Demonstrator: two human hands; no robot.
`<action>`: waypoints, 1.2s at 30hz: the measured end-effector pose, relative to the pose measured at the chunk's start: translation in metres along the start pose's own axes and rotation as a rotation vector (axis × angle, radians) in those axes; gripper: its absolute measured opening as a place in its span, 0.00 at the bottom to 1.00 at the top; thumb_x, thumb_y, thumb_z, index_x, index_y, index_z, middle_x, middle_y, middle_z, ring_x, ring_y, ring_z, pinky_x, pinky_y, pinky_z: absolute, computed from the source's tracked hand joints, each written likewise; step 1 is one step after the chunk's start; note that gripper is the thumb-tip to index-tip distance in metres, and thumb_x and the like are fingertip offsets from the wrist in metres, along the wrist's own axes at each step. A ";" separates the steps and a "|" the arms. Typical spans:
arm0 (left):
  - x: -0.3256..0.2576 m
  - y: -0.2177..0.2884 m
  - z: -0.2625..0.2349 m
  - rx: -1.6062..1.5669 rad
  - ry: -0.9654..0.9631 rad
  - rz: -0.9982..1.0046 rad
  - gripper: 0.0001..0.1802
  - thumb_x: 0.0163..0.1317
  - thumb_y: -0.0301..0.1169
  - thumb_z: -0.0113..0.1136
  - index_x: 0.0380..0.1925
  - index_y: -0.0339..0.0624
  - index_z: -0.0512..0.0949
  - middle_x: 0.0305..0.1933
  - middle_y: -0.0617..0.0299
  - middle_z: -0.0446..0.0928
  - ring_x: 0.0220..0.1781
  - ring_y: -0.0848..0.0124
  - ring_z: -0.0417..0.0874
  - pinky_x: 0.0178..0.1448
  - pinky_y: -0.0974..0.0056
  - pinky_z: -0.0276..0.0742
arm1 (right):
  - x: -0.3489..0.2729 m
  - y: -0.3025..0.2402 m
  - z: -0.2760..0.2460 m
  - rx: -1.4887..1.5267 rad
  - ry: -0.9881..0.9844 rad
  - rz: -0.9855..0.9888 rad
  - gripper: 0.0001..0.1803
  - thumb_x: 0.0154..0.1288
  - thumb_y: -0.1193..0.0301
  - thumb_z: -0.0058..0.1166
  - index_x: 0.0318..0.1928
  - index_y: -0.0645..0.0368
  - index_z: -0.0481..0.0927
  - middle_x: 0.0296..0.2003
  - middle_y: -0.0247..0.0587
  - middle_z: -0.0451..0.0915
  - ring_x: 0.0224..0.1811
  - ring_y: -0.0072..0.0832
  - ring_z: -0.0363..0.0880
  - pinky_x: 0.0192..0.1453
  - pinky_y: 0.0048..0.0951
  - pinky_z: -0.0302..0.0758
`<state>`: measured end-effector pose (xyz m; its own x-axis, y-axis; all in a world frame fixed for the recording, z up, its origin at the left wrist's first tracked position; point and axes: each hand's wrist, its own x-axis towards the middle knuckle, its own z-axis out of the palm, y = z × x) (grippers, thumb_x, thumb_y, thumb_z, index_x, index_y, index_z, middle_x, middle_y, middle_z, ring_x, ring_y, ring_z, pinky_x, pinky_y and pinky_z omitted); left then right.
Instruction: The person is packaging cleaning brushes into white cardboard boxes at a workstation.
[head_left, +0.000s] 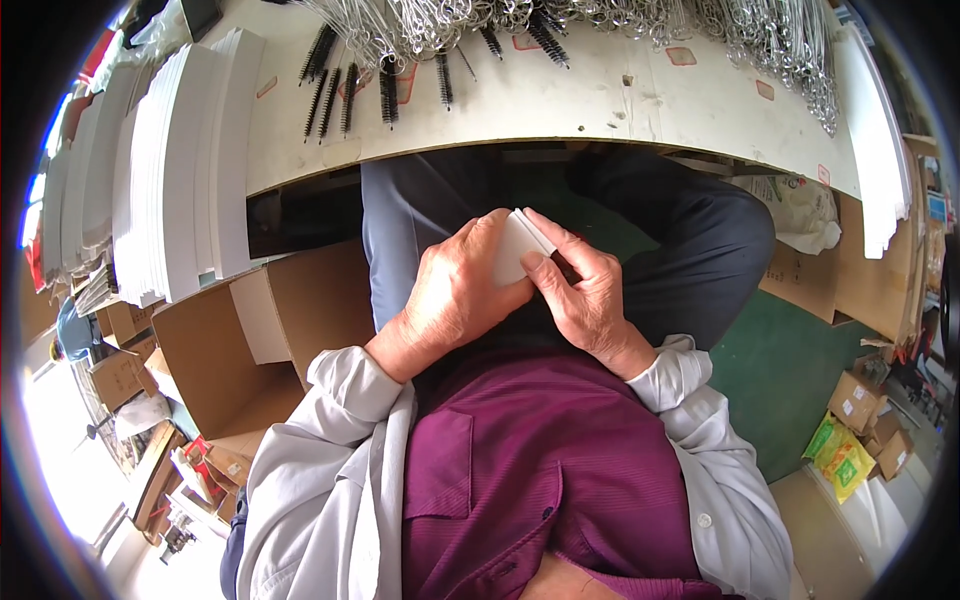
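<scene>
Above my lap, both hands hold a small flat white piece (519,246) that looks like folded card or a slim carton. My left hand (458,285) wraps its left side, with the fingers curled around it. My right hand (588,298) pinches the right edge between thumb and fingers. Some of the piece is hidden behind my fingers. On the white table (600,105) beyond lie several wire-handled brushes with black bristles (388,95). A heap of looped wire handles (440,25) runs along the table's far side.
Tall stacks of flat white cartons (175,180) stand at the left, with another white stack (872,140) at the right. An open cardboard box (215,340) sits left of my knees. Small brown boxes (858,402) and a yellow-green bag (840,455) lie at the lower right.
</scene>
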<state>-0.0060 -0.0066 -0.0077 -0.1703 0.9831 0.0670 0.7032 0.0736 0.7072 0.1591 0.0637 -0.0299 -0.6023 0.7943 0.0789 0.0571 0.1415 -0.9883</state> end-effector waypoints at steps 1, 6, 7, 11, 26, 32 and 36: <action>-0.001 -0.001 0.000 0.002 0.002 -0.009 0.32 0.54 0.34 0.74 0.57 0.30 0.75 0.47 0.42 0.85 0.46 0.44 0.89 0.48 0.48 0.88 | 0.000 -0.002 0.000 0.001 -0.001 0.000 0.24 0.75 0.70 0.63 0.68 0.62 0.78 0.44 0.44 0.89 0.42 0.22 0.86 0.48 0.26 0.81; -0.001 -0.004 -0.002 -0.006 0.003 0.003 0.33 0.54 0.34 0.74 0.58 0.30 0.74 0.47 0.41 0.84 0.47 0.44 0.89 0.49 0.49 0.88 | 0.000 -0.005 0.004 -0.119 -0.010 -0.083 0.25 0.74 0.70 0.64 0.68 0.64 0.78 0.45 0.55 0.89 0.46 0.32 0.90 0.50 0.29 0.83; 0.000 -0.004 -0.002 -0.019 0.003 0.003 0.33 0.54 0.34 0.74 0.58 0.30 0.74 0.47 0.41 0.84 0.47 0.44 0.89 0.49 0.49 0.88 | -0.001 -0.005 0.004 -0.119 -0.011 -0.083 0.25 0.74 0.70 0.64 0.68 0.64 0.78 0.45 0.55 0.89 0.46 0.32 0.90 0.50 0.29 0.83; 0.001 -0.005 -0.002 -0.035 0.011 0.000 0.32 0.54 0.34 0.74 0.57 0.31 0.75 0.46 0.41 0.84 0.46 0.43 0.89 0.48 0.49 0.88 | 0.001 -0.005 0.004 -0.102 -0.031 -0.076 0.25 0.73 0.71 0.64 0.67 0.66 0.78 0.47 0.56 0.89 0.49 0.36 0.91 0.52 0.31 0.83; -0.009 0.003 -0.036 -0.002 0.001 -0.004 0.37 0.53 0.34 0.76 0.61 0.35 0.70 0.46 0.42 0.83 0.45 0.43 0.88 0.47 0.47 0.87 | 0.030 -0.018 -0.013 0.015 0.126 0.025 0.18 0.77 0.74 0.59 0.63 0.66 0.82 0.29 0.33 0.83 0.31 0.09 0.77 0.35 0.19 0.78; 0.008 -0.016 -0.102 0.240 0.278 -0.211 0.32 0.54 0.38 0.77 0.55 0.36 0.74 0.38 0.44 0.85 0.41 0.45 0.89 0.45 0.50 0.87 | 0.070 -0.029 -0.040 -0.362 0.200 -0.312 0.09 0.72 0.74 0.64 0.48 0.67 0.86 0.30 0.41 0.85 0.28 0.27 0.83 0.36 0.26 0.79; 0.054 -0.056 -0.157 0.499 0.444 -0.399 0.29 0.57 0.45 0.72 0.47 0.30 0.80 0.34 0.36 0.86 0.41 0.41 0.89 0.46 0.49 0.86 | 0.101 -0.028 -0.060 -0.501 0.296 -0.424 0.07 0.71 0.75 0.64 0.45 0.67 0.86 0.28 0.42 0.83 0.25 0.28 0.81 0.33 0.27 0.77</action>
<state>-0.1630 0.0162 0.0672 -0.6622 0.7150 0.2243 0.7403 0.5779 0.3436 0.1443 0.1749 0.0137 -0.4162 0.7280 0.5448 0.2673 0.6707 -0.6919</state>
